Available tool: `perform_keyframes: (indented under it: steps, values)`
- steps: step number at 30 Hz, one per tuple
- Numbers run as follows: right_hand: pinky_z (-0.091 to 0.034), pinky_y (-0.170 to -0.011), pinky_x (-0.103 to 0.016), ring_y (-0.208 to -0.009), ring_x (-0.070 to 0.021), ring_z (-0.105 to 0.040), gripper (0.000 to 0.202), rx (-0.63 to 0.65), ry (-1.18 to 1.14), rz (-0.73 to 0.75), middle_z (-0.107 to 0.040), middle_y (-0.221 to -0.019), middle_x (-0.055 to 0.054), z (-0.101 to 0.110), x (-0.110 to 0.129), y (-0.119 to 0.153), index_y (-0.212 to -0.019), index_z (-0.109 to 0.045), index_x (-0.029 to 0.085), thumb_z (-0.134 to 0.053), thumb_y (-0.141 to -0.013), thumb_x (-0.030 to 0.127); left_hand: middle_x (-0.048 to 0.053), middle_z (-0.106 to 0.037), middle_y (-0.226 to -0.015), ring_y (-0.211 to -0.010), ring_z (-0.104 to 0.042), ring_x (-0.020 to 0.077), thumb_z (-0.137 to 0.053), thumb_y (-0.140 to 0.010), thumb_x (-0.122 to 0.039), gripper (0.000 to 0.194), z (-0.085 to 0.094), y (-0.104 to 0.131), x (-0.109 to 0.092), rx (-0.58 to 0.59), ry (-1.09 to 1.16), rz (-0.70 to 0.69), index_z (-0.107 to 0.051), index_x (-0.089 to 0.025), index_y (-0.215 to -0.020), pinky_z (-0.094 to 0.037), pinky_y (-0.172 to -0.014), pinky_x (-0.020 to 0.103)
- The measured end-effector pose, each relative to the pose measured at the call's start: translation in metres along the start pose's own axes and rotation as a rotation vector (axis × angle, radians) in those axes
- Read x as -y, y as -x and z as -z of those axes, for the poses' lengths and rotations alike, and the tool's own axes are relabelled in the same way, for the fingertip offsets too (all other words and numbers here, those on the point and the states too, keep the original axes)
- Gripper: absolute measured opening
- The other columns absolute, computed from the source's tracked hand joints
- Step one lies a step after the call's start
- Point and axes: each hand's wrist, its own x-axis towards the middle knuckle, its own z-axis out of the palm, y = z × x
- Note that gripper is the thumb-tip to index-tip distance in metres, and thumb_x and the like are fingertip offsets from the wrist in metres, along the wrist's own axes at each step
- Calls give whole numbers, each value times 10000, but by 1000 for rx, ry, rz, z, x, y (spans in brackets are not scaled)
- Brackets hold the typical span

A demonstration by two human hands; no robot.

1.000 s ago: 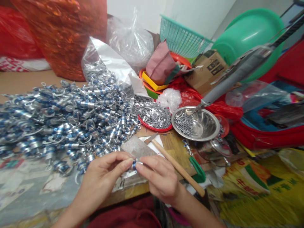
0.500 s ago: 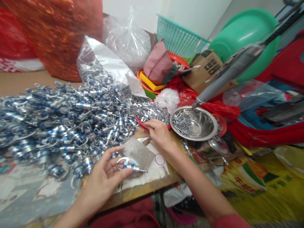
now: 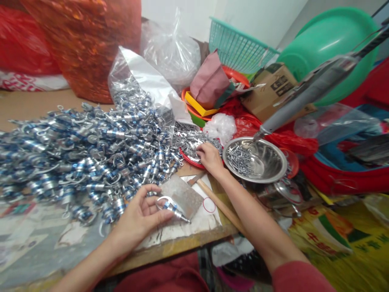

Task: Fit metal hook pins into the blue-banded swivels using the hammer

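Note:
My left hand (image 3: pixel 144 213) holds a small silver-and-blue metal fitting (image 3: pixel 175 210) between thumb and fingers. A curved lever stands off one end of the fitting, and a thin tip points to the right. Below it lies a flat grey metal plate (image 3: pixel 184 194) on white paper. My right hand (image 3: pixel 210 159) is over a red tray (image 3: pixel 192 161) of small flat metal pieces (image 3: pixel 192 140), its fingers curled down at the pieces. What its fingertips pinch, if anything, is too small to make out. A hammer with a wooden handle (image 3: pixel 219 202) lies partly under my right forearm.
A large heap of similar fittings (image 3: pixel 91 158) covers the left of the table, spilling from a clear bag (image 3: pixel 126 81). To the right is a steel bowl (image 3: pixel 267 162) of pins, with a grey lever-like arm (image 3: pixel 291 105) above it. A cardboard box (image 3: pixel 270 87) and a green basin (image 3: pixel 331 44) stand behind.
My right hand has moved away from me, further into the tray of flat pieces, uncovering more of the hammer. The fitting in my left hand has tilted tip-downward. The view has shifted slightly left.

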Motion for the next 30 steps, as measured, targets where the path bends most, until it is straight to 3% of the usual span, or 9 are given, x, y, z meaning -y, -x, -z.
perform_keyframes:
  steps: [3,8,14,16,19,25,30]
  values:
    - [-444,-673,-244,-724,-131,-580,163,34,-155,-9,-638,-791,-45,14,17,22,-846,-636,126,-501,-810,209,-46,-643,-713,-629,-647,145,-728,-589,-134,475,0,0,-1,19,29,16,-359,-237,-870,-505,-588,264]
    - [-407,-505,-186,-537,-81,-526,143,410,-667,18,-595,-601,19,31,62,73,-736,-632,135,-527,-794,212,-58,-648,-686,-629,-651,150,-731,-582,-118,470,-5,3,-1,1,43,31,-344,-236,-822,-503,-597,272]
    - [-391,-582,-183,-643,-90,-553,118,460,-471,162,-628,-689,23,27,71,86,-744,-651,176,-546,-793,198,-68,-643,-659,-622,-644,142,-726,-590,-114,437,-7,3,5,17,69,-5,-333,-226,-745,-499,-594,264]
    - [-397,-573,-180,-643,-95,-565,114,444,-457,163,-639,-692,24,22,71,84,-760,-657,185,-552,-791,217,-71,-639,-659,-612,-639,133,-729,-587,-116,435,-6,3,6,16,71,-5,-337,-223,-743,-496,-583,253]
    - [-424,-600,-188,-663,-99,-582,110,309,-443,208,-651,-712,11,18,73,86,-760,-657,180,-551,-788,198,-69,-631,-657,-624,-635,125,-737,-580,-123,430,-6,3,5,4,77,-5,-347,-217,-735,-494,-592,243]
    - [-490,-683,-233,-764,-133,-626,211,12,-323,604,-682,-814,-57,20,76,102,-847,-624,136,-432,-804,60,-74,-615,-631,-603,-613,101,-741,-570,-117,419,-7,2,6,-4,112,-25,-361,-210,-719,-487,-586,218]
    - [-519,-701,-262,-836,-162,-632,240,31,-58,847,-684,-868,-96,29,76,107,-848,-599,122,-362,-866,99,-76,-613,-624,-601,-602,90,-746,-556,-101,437,-7,3,6,-16,124,-18,-359,-211,-729,-485,-592,206]
